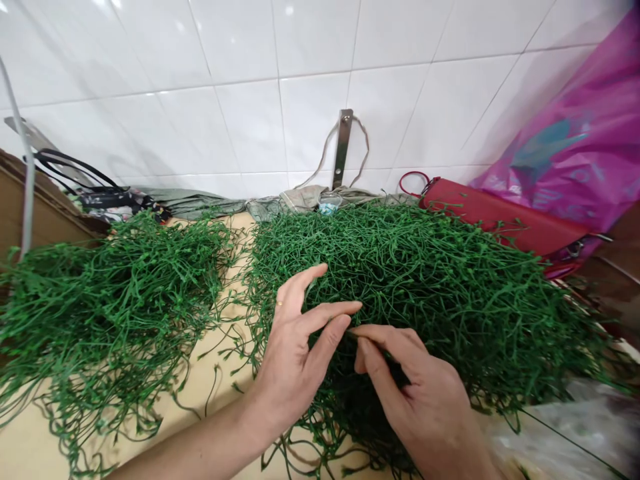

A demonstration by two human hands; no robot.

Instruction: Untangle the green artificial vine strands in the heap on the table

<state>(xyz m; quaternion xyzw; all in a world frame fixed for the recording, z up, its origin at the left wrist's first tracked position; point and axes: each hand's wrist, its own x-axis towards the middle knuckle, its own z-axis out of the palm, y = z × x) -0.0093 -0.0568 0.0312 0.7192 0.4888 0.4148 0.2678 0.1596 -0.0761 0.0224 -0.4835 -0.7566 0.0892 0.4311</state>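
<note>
Above the big pile of thin green stems [400, 267], which look like artificial plant stems with small forked tips, my two hands meet fingertip to fingertip. My left hand [293, 360] has thumb and index finger pinched together, while its other fingers are raised; a ring is on one of them. My right hand [420, 393] pinches close by with its thumb and index finger. A tiny dark sliver shows between the fingertips, too small to name. Stems lie under and around both hands.
A second heap of green stems [125, 287] lies left on the pale tabletop [200, 387]. Behind stand a cardboard box [35, 200], a red bag [500, 217] and a pink plastic bag [565, 147]. Clear plastic [580, 427] lies front right. A metal bracket [343, 147] is on the tiled wall.
</note>
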